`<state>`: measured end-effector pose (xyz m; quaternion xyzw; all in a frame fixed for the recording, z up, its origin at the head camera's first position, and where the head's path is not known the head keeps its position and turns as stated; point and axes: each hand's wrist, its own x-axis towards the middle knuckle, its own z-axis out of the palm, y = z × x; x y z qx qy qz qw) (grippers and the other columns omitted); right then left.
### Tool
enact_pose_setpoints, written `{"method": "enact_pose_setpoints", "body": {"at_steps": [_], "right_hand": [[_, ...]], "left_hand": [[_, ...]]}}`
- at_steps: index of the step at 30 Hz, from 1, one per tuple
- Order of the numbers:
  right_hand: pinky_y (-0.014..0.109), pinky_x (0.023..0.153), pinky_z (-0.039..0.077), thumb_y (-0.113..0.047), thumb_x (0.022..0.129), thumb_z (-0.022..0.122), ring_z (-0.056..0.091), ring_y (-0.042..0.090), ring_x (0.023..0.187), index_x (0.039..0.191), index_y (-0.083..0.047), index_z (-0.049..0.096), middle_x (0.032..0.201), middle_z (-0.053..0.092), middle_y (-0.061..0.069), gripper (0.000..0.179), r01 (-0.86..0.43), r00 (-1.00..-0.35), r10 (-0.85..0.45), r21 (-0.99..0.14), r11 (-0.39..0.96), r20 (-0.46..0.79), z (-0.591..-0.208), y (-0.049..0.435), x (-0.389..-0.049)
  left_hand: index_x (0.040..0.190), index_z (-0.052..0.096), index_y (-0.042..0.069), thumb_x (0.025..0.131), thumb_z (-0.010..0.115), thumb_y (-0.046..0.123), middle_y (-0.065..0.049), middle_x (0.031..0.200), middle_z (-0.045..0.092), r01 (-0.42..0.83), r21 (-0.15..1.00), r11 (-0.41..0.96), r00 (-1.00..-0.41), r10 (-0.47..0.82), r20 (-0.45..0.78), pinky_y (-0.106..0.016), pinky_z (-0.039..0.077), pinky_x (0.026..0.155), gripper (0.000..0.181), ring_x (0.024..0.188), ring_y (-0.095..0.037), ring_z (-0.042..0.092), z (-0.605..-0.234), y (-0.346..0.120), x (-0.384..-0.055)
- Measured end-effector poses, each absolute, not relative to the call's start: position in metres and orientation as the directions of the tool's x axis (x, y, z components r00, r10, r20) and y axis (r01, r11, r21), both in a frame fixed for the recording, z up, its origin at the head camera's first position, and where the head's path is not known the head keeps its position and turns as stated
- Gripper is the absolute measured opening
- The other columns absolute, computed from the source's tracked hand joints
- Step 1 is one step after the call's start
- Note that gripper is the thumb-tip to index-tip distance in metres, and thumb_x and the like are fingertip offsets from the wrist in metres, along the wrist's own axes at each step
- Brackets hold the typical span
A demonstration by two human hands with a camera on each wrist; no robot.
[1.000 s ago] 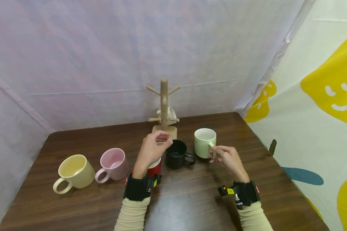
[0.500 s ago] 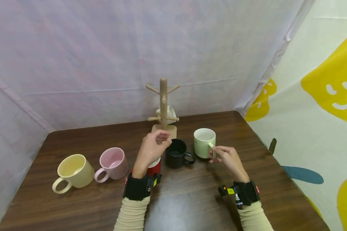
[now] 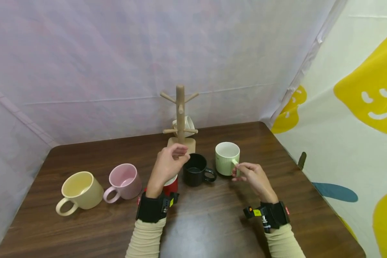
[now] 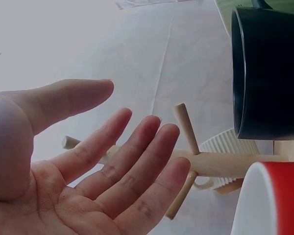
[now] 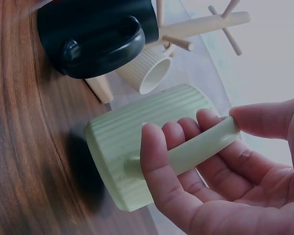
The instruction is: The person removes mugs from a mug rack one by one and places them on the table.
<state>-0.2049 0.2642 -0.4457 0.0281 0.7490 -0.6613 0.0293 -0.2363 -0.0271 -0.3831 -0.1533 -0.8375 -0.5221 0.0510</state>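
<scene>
My right hand (image 3: pixel 253 177) grips the handle of a ribbed light green mug (image 3: pixel 226 163). In the right wrist view the thumb presses the handle's upper end, fingers curl round it, and a dark shadow lies beneath the green mug (image 5: pixel 132 152). My left hand (image 3: pixel 169 163) hovers with relaxed fingers and nothing in them; the left wrist view shows its palm (image 4: pixel 88 191). Nearest to it are a black mug (image 3: pixel 193 175), handle to the right, and a red mug (image 3: pixel 171 186) with white inside, partly hidden by the left wrist.
Behind the mugs stands a wooden mug tree (image 3: pixel 180 111), a cream ribbed mug (image 3: pixel 189 125) hanging at its back. A pink mug (image 3: pixel 129 184) and a yellow mug (image 3: pixel 85 193) stand at the left of the brown table (image 3: pixel 200 225). Cloth hangs behind and at the right.
</scene>
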Motion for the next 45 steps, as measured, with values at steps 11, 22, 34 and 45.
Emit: {"method": "enact_pose_setpoints", "body": {"at_steps": [11,22,34,45], "right_hand": [[0.036,0.074,0.059,-0.018,0.096,0.052,0.061,0.028,0.086,0.102,0.02,0.058,0.094,0.06,0.024,0.04,0.085,-0.996,-0.013,-0.99,0.115,-0.087,-0.448,0.266,-0.204],[0.034,0.072,0.059,-0.016,0.096,0.051,0.062,0.027,0.084,0.101,0.021,0.058,0.09,0.062,0.021,0.038,0.101,-0.995,-0.001,-0.987,0.123,-0.102,-0.451,0.267,-0.203],[0.035,0.074,0.058,-0.009,0.094,0.047,0.062,0.028,0.086,0.1,0.022,0.058,0.092,0.062,0.024,0.033,0.119,-0.992,-0.021,-0.986,0.117,-0.122,-0.453,0.269,-0.2],[0.038,0.078,0.057,-0.005,0.094,0.046,0.062,0.03,0.089,0.102,0.025,0.056,0.094,0.062,0.027,0.033,0.116,-0.991,-0.048,-0.987,0.11,-0.122,-0.457,0.272,-0.198]], "left_hand": [[0.11,0.066,0.001,0.084,0.067,0.015,-0.017,0.106,0.07,0.303,0.864,0.401,-0.949,0.207,0.237,-0.042,0.053,0.088,0.03,0.096,-0.024,0.065,-0.384,-0.029,-0.236],[0.109,0.066,0.003,0.084,0.067,0.014,-0.017,0.106,0.07,0.294,0.868,0.4,-0.952,0.204,0.228,-0.042,0.053,0.088,0.027,0.096,-0.024,0.065,-0.384,-0.029,-0.236],[0.109,0.066,0.002,0.084,0.067,0.014,-0.017,0.106,0.07,0.304,0.865,0.399,-0.949,0.208,0.238,-0.042,0.054,0.087,0.028,0.096,-0.024,0.065,-0.381,-0.028,-0.236],[0.109,0.066,0.003,0.084,0.067,0.014,-0.016,0.105,0.07,0.305,0.867,0.395,-0.948,0.209,0.239,-0.042,0.054,0.087,0.028,0.095,-0.024,0.065,-0.381,-0.027,-0.236]]}}
